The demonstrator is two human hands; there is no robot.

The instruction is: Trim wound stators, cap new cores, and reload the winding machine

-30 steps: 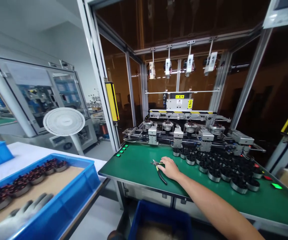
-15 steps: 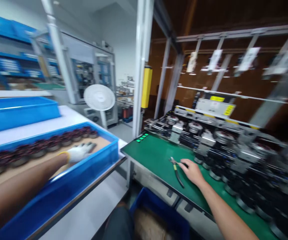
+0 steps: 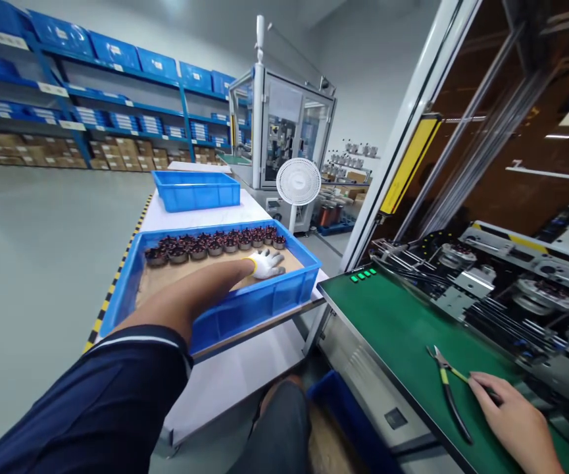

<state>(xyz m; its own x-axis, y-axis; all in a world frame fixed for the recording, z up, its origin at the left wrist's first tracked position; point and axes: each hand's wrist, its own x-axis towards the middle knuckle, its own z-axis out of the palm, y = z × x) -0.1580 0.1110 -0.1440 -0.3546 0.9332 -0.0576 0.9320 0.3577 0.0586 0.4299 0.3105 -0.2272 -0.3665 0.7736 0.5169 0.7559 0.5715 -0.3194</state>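
My left hand (image 3: 267,264), in a white glove with grey fingertips and a yellow cuff, lies flat with fingers spread on the cardboard liner (image 3: 166,284) of a blue bin (image 3: 259,297). Just beyond it, rows of dark round motor stators with reddish copper windings (image 3: 198,250) stand in the bin; none is in the hand. On the green work surface (image 3: 387,322), my bare right hand (image 3: 516,415) has its fingers closed around one handle of a pair of wire cutters (image 3: 446,382). The cutters lie flat with handles apart, and the gripped handle is partly covered by my fingers.
A second blue bin (image 3: 198,194) sits farther back on the white table. Machine fixtures (image 3: 466,286) border the green surface, with a yellow guard (image 3: 410,164) on the post. A white fan (image 3: 298,183) stands behind. Below is a dark blue bin (image 3: 358,421) with cardboard.
My view has swung left, so the bins, fan and cutters appear farther right. My left hand stays flat in the bin, and my right hand remains at the cutters' handle.
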